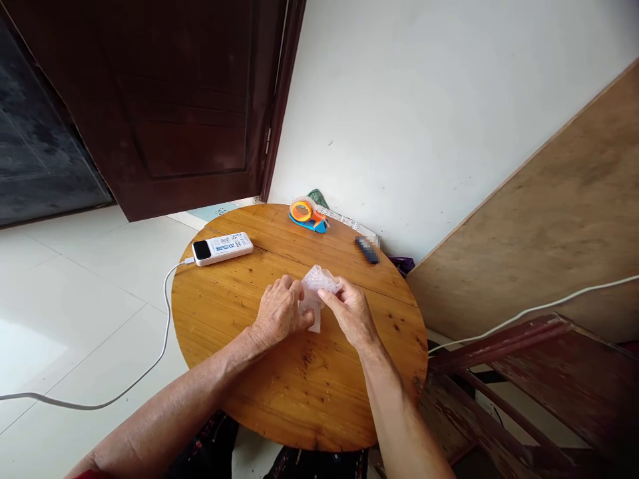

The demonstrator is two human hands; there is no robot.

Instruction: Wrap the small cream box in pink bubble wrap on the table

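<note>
A crumpled, translucent whitish plastic piece (313, 301) is between my two hands, over the middle of the round wooden table (309, 392). My right hand (350, 309) pinches its upper right part between thumb and fingers. On the other side, my left hand (283, 307) is at the plastic's left edge, its fingers curled and the thumb near the lower end; part of the plastic is hidden behind these fingers.
A white power bank (227, 247) with a plugged-in cable (166, 319) lies at the table's left. An orange and blue tape dispenser (308, 214) stands at the far edge, with a dark, pixelated object (367, 251) to its right. A wooden chair (504, 386) is at the right.
</note>
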